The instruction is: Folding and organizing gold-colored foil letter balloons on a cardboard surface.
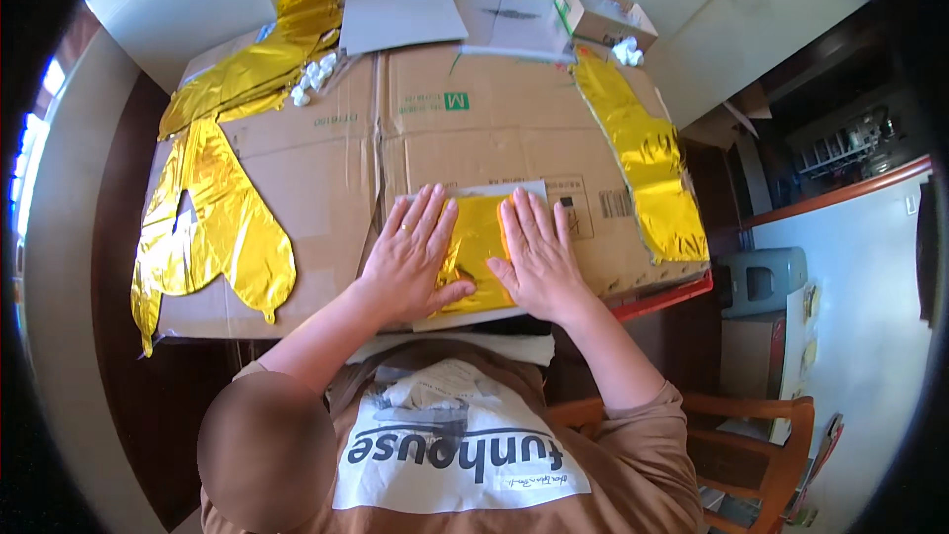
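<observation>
A piece of shiny gold foil (478, 227) lies flat on a white sheet (534, 187) near the front edge of the cardboard-covered table. My left hand (411, 255) presses flat on its left side, fingers stretched forward and thumb pointing inward over the foil. On the opposite side, my right hand (539, 257) rests palm down with its fingers spread. Gold foil shows between the two hands, while its side edges are partly hidden under them. Neither hand grips anything.
Flat gold foil balloons (219, 222) lie at the left, and a long gold strip (643, 163) at the right. Behind are white sheets (405, 20), crumpled white tissue (316, 74) and a small open box (608, 18). A wooden chair (791, 445) stands at lower right.
</observation>
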Demonstrator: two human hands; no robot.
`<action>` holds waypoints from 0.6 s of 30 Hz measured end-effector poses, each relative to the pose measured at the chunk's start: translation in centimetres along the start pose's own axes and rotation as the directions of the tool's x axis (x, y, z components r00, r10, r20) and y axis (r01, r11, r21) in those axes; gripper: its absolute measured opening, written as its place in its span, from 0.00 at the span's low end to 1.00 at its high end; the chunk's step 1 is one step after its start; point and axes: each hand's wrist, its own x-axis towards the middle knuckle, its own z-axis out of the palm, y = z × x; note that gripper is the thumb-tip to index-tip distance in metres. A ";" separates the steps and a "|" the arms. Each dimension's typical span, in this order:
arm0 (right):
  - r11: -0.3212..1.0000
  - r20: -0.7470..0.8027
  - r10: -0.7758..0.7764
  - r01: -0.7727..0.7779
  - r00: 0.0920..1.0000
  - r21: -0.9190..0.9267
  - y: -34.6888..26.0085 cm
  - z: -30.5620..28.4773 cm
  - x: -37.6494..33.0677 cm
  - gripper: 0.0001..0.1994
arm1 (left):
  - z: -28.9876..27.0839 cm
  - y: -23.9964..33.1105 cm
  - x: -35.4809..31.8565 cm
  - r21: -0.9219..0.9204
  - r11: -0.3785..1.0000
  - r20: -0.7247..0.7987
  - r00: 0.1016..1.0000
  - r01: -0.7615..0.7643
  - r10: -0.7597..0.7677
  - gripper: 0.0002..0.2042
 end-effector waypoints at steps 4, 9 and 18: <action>0.966 0.038 0.037 -0.045 0.999 0.254 1.5 -2.7 1.8 0.32 | -0.2 0.0 0.0 -0.005 0.999 0.030 0.999 0.038 -0.038 0.50; 0.782 -0.245 0.264 -0.058 0.933 0.620 10.0 -6.4 13.4 0.10 | -0.3 0.2 0.5 -0.010 0.998 0.079 0.995 0.067 -0.066 0.51; 0.758 -0.398 0.620 -0.646 0.676 0.084 22.3 0.9 33.6 0.28 | -0.7 -0.5 0.0 -0.159 0.986 0.008 0.999 0.052 -0.052 0.46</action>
